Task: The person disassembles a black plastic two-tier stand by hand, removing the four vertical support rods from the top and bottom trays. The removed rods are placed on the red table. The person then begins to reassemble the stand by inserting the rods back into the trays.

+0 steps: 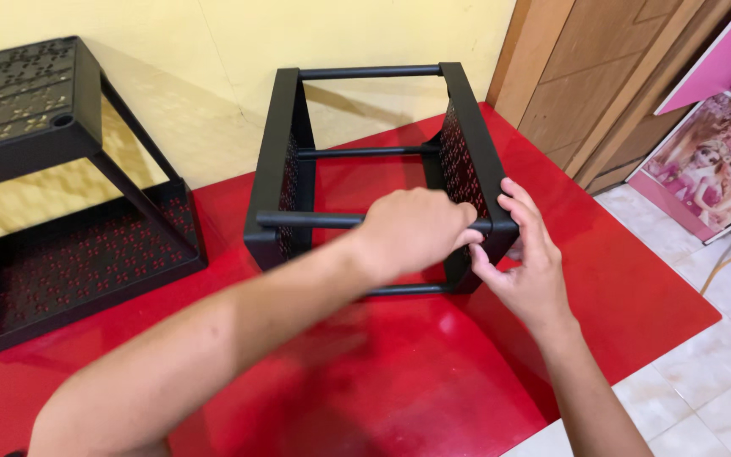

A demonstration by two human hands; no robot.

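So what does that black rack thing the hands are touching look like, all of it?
The black rack lies on its side on the red table, near the yellow wall. It looks like plastic: two flat panels with small punched holes, joined by four round rods. The left hand grips the near top rod where it meets the right panel, and the right hand holds that panel's corner.

Over at the right edge of the room, a pink-framed rectangular cartoon picture panel (704, 165) leans above the pale floor tiles; no packages, labels or screens showing anywhere.
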